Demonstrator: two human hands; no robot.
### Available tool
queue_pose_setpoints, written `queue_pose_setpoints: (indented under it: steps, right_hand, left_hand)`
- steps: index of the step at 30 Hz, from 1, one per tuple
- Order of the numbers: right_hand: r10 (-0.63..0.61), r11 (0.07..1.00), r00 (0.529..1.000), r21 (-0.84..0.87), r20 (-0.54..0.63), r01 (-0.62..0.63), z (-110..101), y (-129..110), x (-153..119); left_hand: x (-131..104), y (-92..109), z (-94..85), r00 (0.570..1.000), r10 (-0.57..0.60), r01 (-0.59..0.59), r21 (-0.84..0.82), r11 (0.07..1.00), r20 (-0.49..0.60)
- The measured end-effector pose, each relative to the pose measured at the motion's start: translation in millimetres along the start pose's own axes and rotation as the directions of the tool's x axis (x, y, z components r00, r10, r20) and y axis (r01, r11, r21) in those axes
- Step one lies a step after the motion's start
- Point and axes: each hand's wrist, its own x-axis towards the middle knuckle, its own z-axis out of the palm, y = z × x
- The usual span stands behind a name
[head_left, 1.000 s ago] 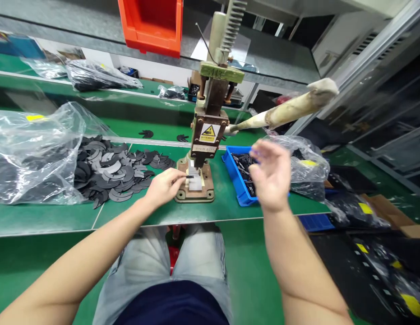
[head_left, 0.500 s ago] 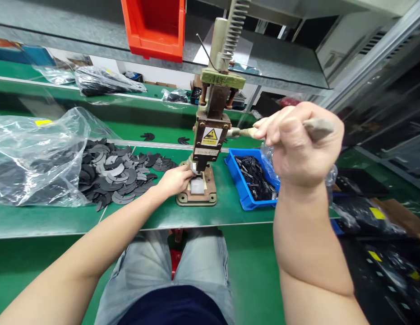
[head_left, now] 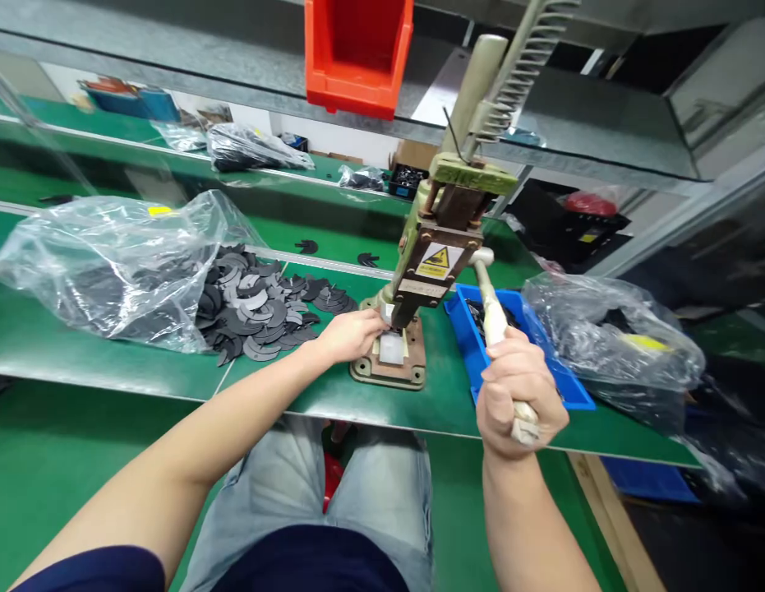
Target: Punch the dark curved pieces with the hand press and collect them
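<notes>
A hand press (head_left: pixel 437 255) with a yellow warning label stands on the green bench. My right hand (head_left: pixel 523 390) is wrapped round its wrapped, pale lever (head_left: pixel 493 312), which points down toward me over the blue tray. Under the press head, at the base (head_left: pixel 391 374), my left hand (head_left: pixel 351 333) has its fingertips closed by a small pale block; what they hold is hidden. Dark curved flat pieces (head_left: pixel 259 308) lie heaped left of the press.
A clear plastic bag (head_left: pixel 123 263) lies at left. The blue tray (head_left: pixel 474 362) of black parts is right of the press, with another plastic bag (head_left: pixel 610 329) beyond it. Above hangs a red bin (head_left: pixel 357 74). Two dark pieces lie behind the press.
My right hand has moved down with the lever, which now slopes downward. The view has shifted and tilted. My left hand remains at the press base.
</notes>
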Motion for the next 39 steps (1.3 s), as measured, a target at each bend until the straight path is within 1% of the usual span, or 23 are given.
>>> queue_pose_setpoints:
  steps: [1, 3, 4, 6, 8, 10, 12, 15, 18, 23, 26, 30, 32, 34, 35, 37, 38, 39]
  right_hand:
    - [0.001, 1.000, 1.000, 0.002, -0.013, -0.001, 1, 1, -2]
    - [0.001, 1.000, 1.000, 0.016, -0.031, -0.001, 3, 2, -3]
    - [0.002, 1.000, 0.999, 0.023, -0.043, -0.001, 4, 2, -3]
    - [0.006, 0.999, 0.998, 0.032, -0.070, -0.004, 6, 2, -3]
    - [0.012, 0.999, 0.995, 0.032, -0.095, -0.009, 9, 1, -3]
    - [0.014, 1.000, 0.993, 0.023, -0.114, -0.011, 10, 2, -3]
    - [0.012, 1.000, 0.991, 0.016, -0.131, -0.010, 12, 2, -4]
    - [0.009, 1.000, 0.991, 0.019, -0.136, -0.007, 12, 3, -4]
    - [-0.001, 1.000, 0.992, 0.024, -0.130, 0.004, 11, 4, -5]
    - [-0.007, 0.999, 0.995, 0.042, -0.095, 0.011, 8, 5, -5]
    - [-0.005, 1.000, 0.995, 0.024, -0.101, 0.008, 8, 4, -5]
    - [0.005, 1.000, 0.995, 0.011, -0.098, -0.003, 8, 4, -5]
    - [0.008, 1.000, 0.996, 0.015, -0.091, -0.006, 9, 3, -5]
    - [0.009, 1.000, 0.996, 0.017, -0.093, -0.008, 9, 3, -5]
    - [0.010, 1.000, 0.995, 0.016, -0.097, -0.009, 9, 3, -5]
    - [0.013, 1.000, 0.995, 0.014, -0.099, -0.012, 8, 3, -5]
    - [0.016, 1.000, 0.995, 0.014, -0.094, -0.014, 8, 3, -5]
    - [0.018, 1.000, 0.996, 0.015, -0.086, -0.017, 7, 3, -5]
  left_hand:
    - [-1, -6, -4.4, 1.000, -0.027, 0.027, 0.008, 1.000, -0.004]
    - [-2, -28, -16.6, 0.992, -0.124, 0.125, 0.068, 0.990, -0.027]
    - [-3, -42, -23.8, 0.981, -0.189, 0.194, 0.117, 0.974, -0.048]
    - [-5, -73, -38.2, 0.955, -0.294, 0.296, 0.218, 0.930, -0.041]
    - [-7, -99, -48.5, 0.940, -0.338, 0.312, 0.276, 0.909, 0.050]
    - [-6, -111, -51.4, 0.933, -0.336, 0.288, 0.296, 0.911, 0.127]
    - [-3, -111, -46.8, 0.934, -0.325, 0.268, 0.304, 0.914, 0.152]
    - [7, -97, -32.5, 0.933, -0.320, 0.260, 0.308, 0.915, 0.164]
    - [19, -85, -21.1, 0.923, -0.330, 0.270, 0.278, 0.922, 0.199]
    - [30, -80, -17.0, 0.917, -0.342, 0.296, 0.225, 0.928, 0.204]
    - [28, -79, -15.3, 0.908, -0.364, 0.331, 0.178, 0.927, 0.207]
    - [18, -75, -9.2, 0.884, -0.417, 0.401, 0.112, 0.909, 0.214]
    - [12, -71, -6.7, 0.882, -0.415, 0.407, 0.082, 0.910, 0.223]
    - [7, -66, -6.3, 0.891, -0.391, 0.388, 0.062, 0.920, 0.230]
    - [4, -63, -6.9, 0.901, -0.373, 0.370, 0.055, 0.927, 0.221]
    - [0, -57, -8.9, 0.928, -0.339, 0.339, 0.028, 0.940, 0.155]
    - [-1, -55, -9.9, 0.935, -0.338, 0.340, -0.007, 0.940, 0.109]
    - [-3, -53, -10.5, 0.933, -0.354, 0.359, -0.072, 0.931, 0.069]
